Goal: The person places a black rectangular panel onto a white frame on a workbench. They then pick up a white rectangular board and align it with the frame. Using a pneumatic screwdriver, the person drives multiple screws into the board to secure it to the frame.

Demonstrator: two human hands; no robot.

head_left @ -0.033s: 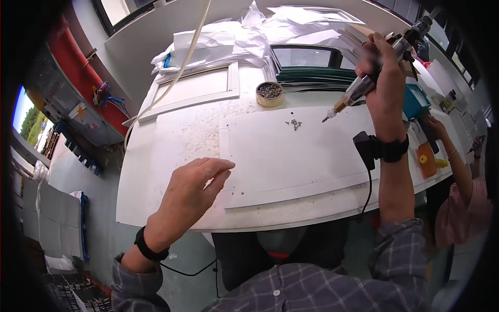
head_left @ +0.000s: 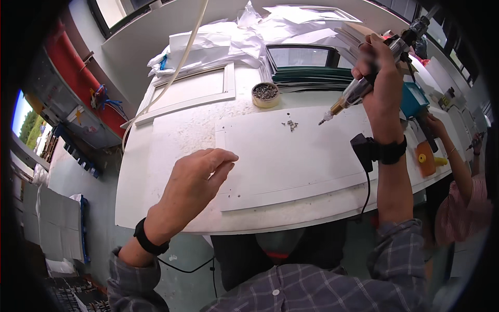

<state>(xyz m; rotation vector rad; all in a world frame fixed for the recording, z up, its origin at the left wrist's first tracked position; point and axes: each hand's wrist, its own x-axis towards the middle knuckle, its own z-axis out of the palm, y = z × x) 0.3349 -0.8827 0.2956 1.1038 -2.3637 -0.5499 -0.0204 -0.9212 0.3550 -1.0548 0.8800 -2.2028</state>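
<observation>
My right hand (head_left: 383,88) is wrapped round a power screwdriver (head_left: 349,94) with a clear body and a brass-coloured front. Its tip points down and left, over a white panel (head_left: 270,166) lying on the table. Just left of the tip, a few small loose screws (head_left: 291,125) lie on the panel. My left hand (head_left: 200,174) is over the panel's left edge, thumb and forefinger brought close together. Whatever they pinch, if anything, is too small to make out. Behind the panel stands a round tub (head_left: 266,95) full of small screws.
On the worktable (head_left: 135,182) a white frame (head_left: 195,88) lies at the back left, beside a stack of dark-edged glazed panels (head_left: 312,73). White sheets (head_left: 218,44) are heaped behind. A pale hose (head_left: 179,70) crosses the left. At right are a teal bin (head_left: 414,100) and a co-worker's arm (head_left: 452,148).
My left hand has shifted slightly up and right, its thumb and forefinger drawn closer together. My right hand and the screwdriver are almost unmoved.
</observation>
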